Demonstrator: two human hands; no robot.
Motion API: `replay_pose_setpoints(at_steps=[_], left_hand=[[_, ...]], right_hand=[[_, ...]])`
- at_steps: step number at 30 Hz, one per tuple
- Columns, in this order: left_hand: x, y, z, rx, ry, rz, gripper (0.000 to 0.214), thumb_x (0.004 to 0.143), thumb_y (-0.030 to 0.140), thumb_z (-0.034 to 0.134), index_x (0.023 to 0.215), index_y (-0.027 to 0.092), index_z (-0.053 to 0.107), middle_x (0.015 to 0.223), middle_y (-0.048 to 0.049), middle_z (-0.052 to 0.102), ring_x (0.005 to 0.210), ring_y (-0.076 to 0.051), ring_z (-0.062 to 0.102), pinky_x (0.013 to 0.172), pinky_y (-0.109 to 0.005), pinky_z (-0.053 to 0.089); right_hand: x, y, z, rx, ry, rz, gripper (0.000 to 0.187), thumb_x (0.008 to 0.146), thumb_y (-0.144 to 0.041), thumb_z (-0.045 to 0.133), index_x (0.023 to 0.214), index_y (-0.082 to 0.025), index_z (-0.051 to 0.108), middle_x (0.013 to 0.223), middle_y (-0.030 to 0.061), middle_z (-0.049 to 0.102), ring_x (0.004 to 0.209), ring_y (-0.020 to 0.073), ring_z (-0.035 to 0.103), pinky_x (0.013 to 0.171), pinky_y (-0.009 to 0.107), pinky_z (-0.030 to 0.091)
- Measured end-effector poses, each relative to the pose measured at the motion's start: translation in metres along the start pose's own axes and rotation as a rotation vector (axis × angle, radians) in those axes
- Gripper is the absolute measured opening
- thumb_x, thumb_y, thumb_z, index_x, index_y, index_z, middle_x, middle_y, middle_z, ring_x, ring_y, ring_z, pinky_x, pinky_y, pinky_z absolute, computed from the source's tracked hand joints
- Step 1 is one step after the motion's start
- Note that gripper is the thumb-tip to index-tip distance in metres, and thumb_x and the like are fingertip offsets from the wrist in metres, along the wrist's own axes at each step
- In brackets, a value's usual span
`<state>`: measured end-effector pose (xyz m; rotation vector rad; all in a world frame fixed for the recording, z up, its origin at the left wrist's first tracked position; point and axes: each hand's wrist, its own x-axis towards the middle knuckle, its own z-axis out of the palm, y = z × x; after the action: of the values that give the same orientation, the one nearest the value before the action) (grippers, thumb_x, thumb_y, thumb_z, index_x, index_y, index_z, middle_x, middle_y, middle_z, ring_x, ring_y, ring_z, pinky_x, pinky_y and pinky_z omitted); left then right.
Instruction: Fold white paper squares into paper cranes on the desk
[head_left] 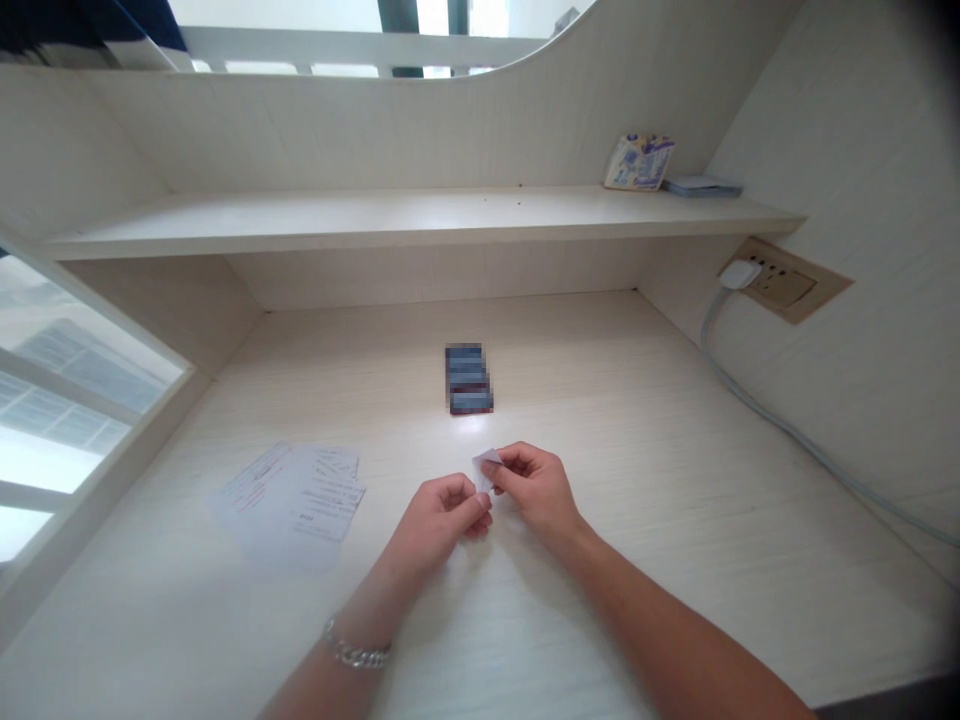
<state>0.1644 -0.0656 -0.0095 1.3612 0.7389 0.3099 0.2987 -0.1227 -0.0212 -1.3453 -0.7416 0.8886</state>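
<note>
Left hand (444, 512) and right hand (538, 488) pinching a small paper (482, 481), written sheets (304, 500) left of them, blurred dark rectangle (469, 379) just beyond

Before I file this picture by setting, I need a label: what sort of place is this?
Probably a built-in desk nook indoors, perhaps in a bedroom or dorm: a pale desk sits under a shelf, with a wall socket at the right.

Both hands (444, 512) (536, 490) nearly meet — thumbs (470, 512) and fingers (521, 456) pinched, forearms (652, 620) angled inward.
</note>
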Motion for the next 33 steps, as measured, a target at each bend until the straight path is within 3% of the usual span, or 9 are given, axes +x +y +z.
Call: replay_pose_setpoints(at_steps=[3,7,14,22,27,33], left_hand=[[0.001,0.001,-0.003,-0.015,0.035,0.016,0.022,0.075,0.034,0.061,0.07,0.013,0.059,0.065,-0.005,0.065,0.06,-0.014,0.059,0.059,-0.026,0.046],[0.002,0.004,-0.009,-0.088,0.205,0.124,0.028,0.072,0.031,0.065,0.095,0.016,0.06,0.074,-0.0034,0.066,0.068,-0.015,0.061,0.065,-0.028,0.05],[0.003,0.002,-0.014,-0.061,0.221,0.132,0.013,0.068,0.021,0.066,0.078,0.014,0.067,0.077,-0.005,0.067,0.07,-0.017,0.062,0.064,-0.027,0.052],[0.004,-0.005,-0.019,-0.079,0.249,0.152,0.013,0.069,0.015,0.061,0.079,0.015,0.069,0.078,-0.0044,0.068,0.073,-0.016,0.062,0.069,-0.027,0.051],[0.004,-0.005,-0.016,-0.152,0.238,0.128,0.013,0.072,0.017,0.059,0.08,0.013,0.069,0.077,-0.005,0.068,0.073,-0.016,0.062,0.071,-0.029,0.052],[0.004,-0.002,-0.012,-0.119,0.293,0.104,0.021,0.067,0.023,0.069,0.086,0.014,0.064,0.074,-0.0037,0.067,0.068,-0.014,0.062,0.062,-0.024,0.051]], right_hand=[[0.001,0.0,-0.002,0.011,-0.008,0.008,0.017,0.065,-0.032,0.071,0.07,-0.016,0.067,0.061,0.0015,0.063,0.053,0.0122,0.054,0.051,0.025,0.044],[0.001,0.003,-0.003,0.018,-0.111,0.049,0.021,0.064,-0.035,0.072,0.071,-0.016,0.068,0.064,0.0022,0.065,0.055,0.0123,0.056,0.052,0.025,0.045],[0.001,0.005,-0.005,0.065,-0.268,0.13,0.024,0.063,-0.034,0.072,0.079,-0.016,0.071,0.07,0.0032,0.068,0.062,0.0141,0.061,0.058,0.027,0.05],[0.001,0.003,-0.009,0.179,-0.242,0.175,0.018,0.069,-0.027,0.067,0.082,-0.015,0.071,0.074,0.0048,0.069,0.061,0.0126,0.062,0.064,0.029,0.052],[0.001,0.001,-0.008,0.07,-0.205,0.166,0.017,0.067,-0.026,0.067,0.079,-0.015,0.071,0.068,0.0039,0.068,0.06,0.0135,0.062,0.059,0.027,0.051],[0.003,0.006,-0.007,0.07,-0.186,0.144,0.014,0.064,-0.022,0.069,0.073,-0.015,0.061,0.061,0.0005,0.065,0.058,0.0141,0.063,0.055,0.024,0.049]])
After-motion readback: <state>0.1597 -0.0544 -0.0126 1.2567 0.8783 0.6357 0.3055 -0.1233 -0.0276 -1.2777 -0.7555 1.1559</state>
